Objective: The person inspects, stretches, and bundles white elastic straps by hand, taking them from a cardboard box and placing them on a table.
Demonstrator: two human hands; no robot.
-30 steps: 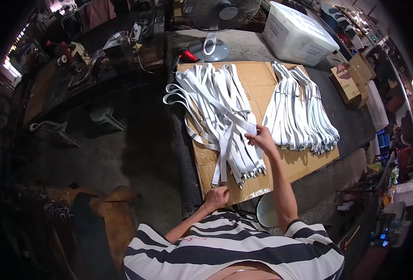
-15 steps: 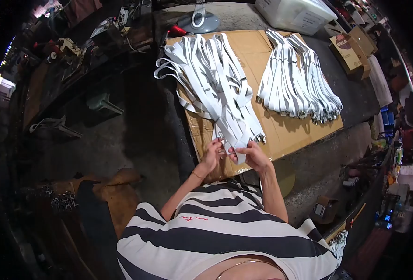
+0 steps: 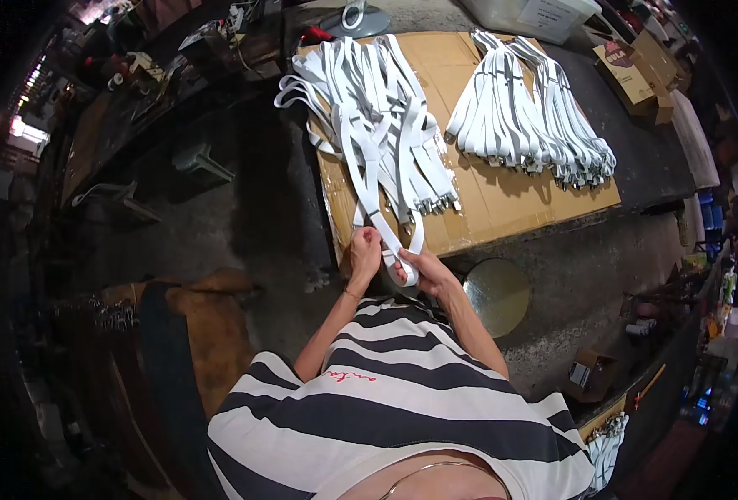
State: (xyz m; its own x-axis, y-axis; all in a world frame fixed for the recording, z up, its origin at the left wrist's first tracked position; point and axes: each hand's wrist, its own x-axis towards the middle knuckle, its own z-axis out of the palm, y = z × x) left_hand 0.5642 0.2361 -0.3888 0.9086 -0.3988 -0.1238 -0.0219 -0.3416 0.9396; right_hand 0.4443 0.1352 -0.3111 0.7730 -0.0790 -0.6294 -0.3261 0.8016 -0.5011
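Note:
A long white strap [image 3: 372,200] runs down from a loose heap of white straps [image 3: 386,92] to my two hands at the cardboard's near edge. My right hand [image 3: 423,271] is closed around the strap, whose end loops below the fingers. Beside it, my left hand [image 3: 366,250] is closed in a pinch at the strap's left side; its fingertips partly hide what they grip. Small metal fittings [image 3: 440,205] show at the heap's near ends.
Bundled white straps [image 3: 511,125] lie at the right on the cardboard sheet [image 3: 477,225]. Behind are a grey round base [image 3: 356,23] and a translucent bin [image 3: 544,21]. An open carton [image 3: 632,79] stands at the far right. Below the table edge is a round pale surface [image 3: 497,297].
The held strap has been drawn out of the heap toward my body, forming a longer loop. Both hands have moved slightly left, and the view has shifted.

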